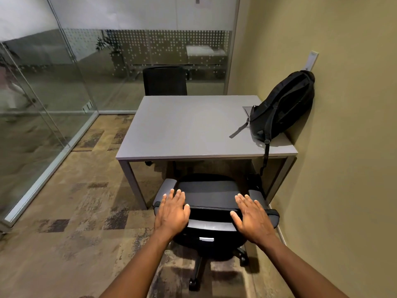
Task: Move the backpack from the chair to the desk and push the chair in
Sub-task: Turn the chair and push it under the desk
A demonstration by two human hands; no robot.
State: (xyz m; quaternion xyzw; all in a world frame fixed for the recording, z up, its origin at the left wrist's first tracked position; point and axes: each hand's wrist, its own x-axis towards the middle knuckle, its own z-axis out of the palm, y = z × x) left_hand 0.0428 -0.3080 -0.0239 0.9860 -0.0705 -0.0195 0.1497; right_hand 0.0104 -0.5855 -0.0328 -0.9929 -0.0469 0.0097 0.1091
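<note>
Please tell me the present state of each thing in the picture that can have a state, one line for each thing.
backpack: on the desk, upright, leaning against the wall, one strap hanging over the edge
desk: bare except for the backpack
near chair: seat empty, only partly under the desk
far chair: pushed in on the opposite side
left hand: open, flat on the chair back
right hand: open, flat on the chair back

backpack [283,106]: black, with a grey strap end
desk [189,125]: plain light grey top, grey legs
chair [211,203]: black seat and back, grey armrests
far chair [165,81]: black
carpet [71,211]: tan and brown mottled blocks
wall [348,147]: olive yellow
glass partition [163,48]: white dot pattern
</note>
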